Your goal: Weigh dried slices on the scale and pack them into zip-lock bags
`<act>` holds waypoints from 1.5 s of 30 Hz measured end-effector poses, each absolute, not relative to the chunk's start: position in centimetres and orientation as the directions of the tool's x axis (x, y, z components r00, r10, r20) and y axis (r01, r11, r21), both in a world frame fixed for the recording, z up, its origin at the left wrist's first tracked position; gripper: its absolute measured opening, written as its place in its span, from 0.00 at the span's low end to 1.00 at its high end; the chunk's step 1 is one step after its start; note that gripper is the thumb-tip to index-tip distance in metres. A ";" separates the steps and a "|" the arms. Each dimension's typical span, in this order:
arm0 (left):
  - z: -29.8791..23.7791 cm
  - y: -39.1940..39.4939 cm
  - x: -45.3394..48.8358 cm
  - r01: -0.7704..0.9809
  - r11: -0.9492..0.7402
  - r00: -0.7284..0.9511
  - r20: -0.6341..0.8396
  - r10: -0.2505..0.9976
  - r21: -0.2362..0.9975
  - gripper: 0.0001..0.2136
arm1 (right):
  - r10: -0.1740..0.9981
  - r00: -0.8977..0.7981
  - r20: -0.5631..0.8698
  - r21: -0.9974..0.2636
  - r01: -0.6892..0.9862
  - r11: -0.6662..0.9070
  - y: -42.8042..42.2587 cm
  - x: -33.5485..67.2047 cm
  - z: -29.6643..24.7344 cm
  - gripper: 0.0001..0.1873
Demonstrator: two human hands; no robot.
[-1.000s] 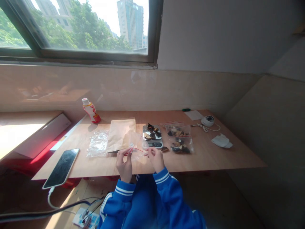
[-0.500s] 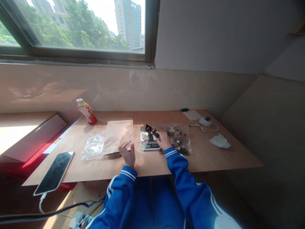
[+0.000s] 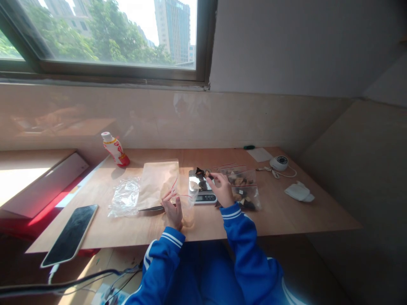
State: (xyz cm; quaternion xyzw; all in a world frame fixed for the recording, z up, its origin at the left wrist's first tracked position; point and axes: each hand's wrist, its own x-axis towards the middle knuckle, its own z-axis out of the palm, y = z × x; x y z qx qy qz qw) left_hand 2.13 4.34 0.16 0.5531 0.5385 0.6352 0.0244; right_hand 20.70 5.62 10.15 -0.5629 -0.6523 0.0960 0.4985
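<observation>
A small digital scale [image 3: 193, 199] stands mid-table, with dark and tan dried pieces [image 3: 199, 171], perhaps dried fungus, on its mirror-like top. My right hand [image 3: 222, 190] reaches over the scale's right side, its fingertips pinched on one of these pieces. To the left of the scale, my left hand [image 3: 172, 214] grips a clear zip bag [image 3: 190, 212] with a red seal line; its mouth faces the scale. Two filled clear bags [image 3: 246, 197] of similar dried pieces lie right beside my right hand. A brown paper bag [image 3: 157, 178] is flat beyond my left hand.
Crumpled clear plastic [image 3: 124, 197] and a phone [image 3: 70, 235] on a cable lie left, with a red and white bottle [image 3: 116, 150] behind. On the right are a white corded camera-like device [image 3: 279, 163], white tissue [image 3: 299, 192] and a paper sheet [image 3: 259, 154].
My right hand has lifted slightly with its fingers on a dried piece. The clear bag in my left hand has swung toward the scale and spread wider. The view has shifted a little.
</observation>
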 end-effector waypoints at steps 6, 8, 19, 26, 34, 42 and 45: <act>-0.2 4.3 2.1 0.557 -0.421 -0.379 0.669 0.639 0.716 0.10 | 0.852 -0.040 0.522 -0.712 0.528 0.462 5.6 18.2 11.1 0.13; -0.5 4.2 1.9 0.546 -0.414 -0.378 0.656 0.654 0.728 0.10 | 0.869 -0.003 0.494 -0.712 0.573 0.407 6.3 18.5 9.1 0.14; -1.7 4.3 1.4 0.521 -0.411 -0.369 0.632 0.682 0.748 0.11 | 0.918 -0.098 0.384 -0.571 0.756 0.320 7.7 20.1 3.6 0.13; -1.4 4.3 1.5 0.493 -0.431 -0.357 0.627 0.692 0.756 0.11 | 0.852 0.152 0.501 -0.781 0.505 0.369 4.9 18.6 10.5 0.12; -2.1 4.6 1.6 0.369 -0.418 -0.446 0.553 0.704 0.830 0.13 | 0.882 -0.005 0.471 -0.776 0.474 0.417 7.3 17.6 8.5 0.17; -2.5 4.8 1.6 0.348 -0.427 -0.460 0.549 0.698 0.835 0.12 | 0.919 -0.269 0.287 -0.451 0.808 0.378 10.6 17.7 3.5 0.22; -2.5 4.8 1.6 0.378 -0.428 -0.448 0.567 0.692 0.821 0.11 | 0.920 -0.264 0.289 -0.397 0.842 0.366 10.3 17.3 3.6 0.21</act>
